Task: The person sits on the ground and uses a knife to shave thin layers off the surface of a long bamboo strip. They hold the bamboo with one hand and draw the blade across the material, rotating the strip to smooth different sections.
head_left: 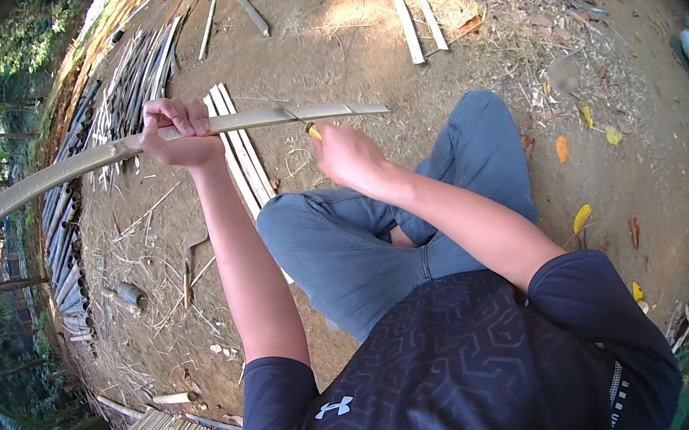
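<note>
One long, flat, pale bamboo strip [60,171] up past my grey-clad knees [283,214], probably light, springy; mid-length's best to hold, where my left hand [182,138] curls round it. Right hand [352,158] grips a yellow-handled tool [314,132], tip's hard to see

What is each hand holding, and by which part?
Left hand: a bamboo strip, gripped near its middle. Right hand: what looks like a knife, by its yellow handle.

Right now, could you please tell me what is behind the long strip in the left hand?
Behind the strip, stacked poles, pale slats, dirt ground and greenery show past its edges. Parts directly behind it and the left hand are covered.
</note>
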Available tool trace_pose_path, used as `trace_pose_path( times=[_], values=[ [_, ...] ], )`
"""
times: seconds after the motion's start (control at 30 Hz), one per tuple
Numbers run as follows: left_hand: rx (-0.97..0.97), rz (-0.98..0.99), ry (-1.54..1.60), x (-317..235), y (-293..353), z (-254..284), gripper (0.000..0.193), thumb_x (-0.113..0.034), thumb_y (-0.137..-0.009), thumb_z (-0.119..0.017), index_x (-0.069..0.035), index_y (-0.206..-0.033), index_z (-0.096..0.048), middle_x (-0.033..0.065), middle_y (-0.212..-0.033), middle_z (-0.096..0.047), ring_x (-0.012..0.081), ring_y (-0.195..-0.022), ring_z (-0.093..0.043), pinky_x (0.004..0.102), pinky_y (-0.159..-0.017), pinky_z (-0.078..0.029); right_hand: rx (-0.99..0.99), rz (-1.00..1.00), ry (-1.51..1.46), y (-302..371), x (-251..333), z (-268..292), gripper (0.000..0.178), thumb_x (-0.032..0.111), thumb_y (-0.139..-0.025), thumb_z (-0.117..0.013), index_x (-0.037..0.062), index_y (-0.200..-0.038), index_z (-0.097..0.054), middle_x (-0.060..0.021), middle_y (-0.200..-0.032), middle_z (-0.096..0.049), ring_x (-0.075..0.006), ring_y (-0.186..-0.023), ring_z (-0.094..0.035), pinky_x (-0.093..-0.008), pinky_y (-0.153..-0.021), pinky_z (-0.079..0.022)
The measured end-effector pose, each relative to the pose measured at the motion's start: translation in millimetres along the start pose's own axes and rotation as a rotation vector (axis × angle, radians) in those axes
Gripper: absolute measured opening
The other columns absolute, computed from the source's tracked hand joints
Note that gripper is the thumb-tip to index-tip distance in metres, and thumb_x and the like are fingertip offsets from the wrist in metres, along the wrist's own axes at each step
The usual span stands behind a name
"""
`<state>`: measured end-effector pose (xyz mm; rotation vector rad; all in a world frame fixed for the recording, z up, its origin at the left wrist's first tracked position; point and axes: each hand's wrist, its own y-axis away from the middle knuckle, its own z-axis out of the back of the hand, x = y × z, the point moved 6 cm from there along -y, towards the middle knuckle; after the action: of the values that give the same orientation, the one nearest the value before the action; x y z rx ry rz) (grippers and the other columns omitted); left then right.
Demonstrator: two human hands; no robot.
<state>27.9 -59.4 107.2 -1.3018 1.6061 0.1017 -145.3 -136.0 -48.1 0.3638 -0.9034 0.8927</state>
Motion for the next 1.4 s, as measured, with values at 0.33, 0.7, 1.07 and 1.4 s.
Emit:
trace_pose_path(
  times=[0.33,0.7,1.07,1.4],
  values=[
    [0.007,0.052,0.018,5,-8,0,0.030,-0.036,-0.083,-0.041,-0.013,-0.065,-0.038,-0.0035,-0.047,-0.027,0.0071,-0.037,-0.020,0.0227,-0.037,-0.018,0.004,-0.001,0.035,-1,-16,-4,0.020,0.010,-0.094,-0.051,-0.0083,-0.100,-0.056,-0.0215,-0.067,-0.063,-0.0296,-0.054,-0.065,-0.0378,-0.041,-0.048],
    [-0.026,0.052,0.012,3,-18,37,0.031,-0.038,-0.080,-0.044,-0.013,-0.063,-0.043,-0.0043,-0.046,-0.031,0.0066,-0.035,-0.026,0.0217,-0.036,-0.020,0.065,0.009,0.123,-25,-50,-31,0.023,0.006,-0.089,-0.056,-0.0128,-0.102,-0.055,-0.0227,-0.070,-0.064,-0.0331,-0.059,-0.066,-0.0389,-0.042,-0.051],
    [-0.044,0.069,0.045,16,-16,37,0.034,-0.042,-0.081,-0.041,-0.013,-0.063,-0.043,-0.0044,-0.046,-0.029,0.0059,-0.034,-0.025,0.0208,-0.034,-0.020,-0.019,-0.244,0.086,-26,-137,-46,0.024,0.014,-0.096,-0.052,-0.0082,-0.103,-0.057,-0.0245,-0.073,-0.066,-0.0352,-0.067,-0.069,-0.0442,-0.053,-0.054],
    [-0.111,0.073,-0.026,14,-18,49,0.036,-0.045,-0.080,-0.044,-0.014,-0.063,-0.042,-0.0037,-0.046,-0.029,0.0074,-0.035,-0.025,0.0222,-0.035,-0.021,0.054,-0.272,0.142,-43,-167,-50,0.025,0.013,-0.091,-0.056,-0.0049,-0.108,-0.056,-0.0268,-0.076,-0.066,-0.0408,-0.070,-0.069,-0.0496,-0.064,-0.055]
  ],
)
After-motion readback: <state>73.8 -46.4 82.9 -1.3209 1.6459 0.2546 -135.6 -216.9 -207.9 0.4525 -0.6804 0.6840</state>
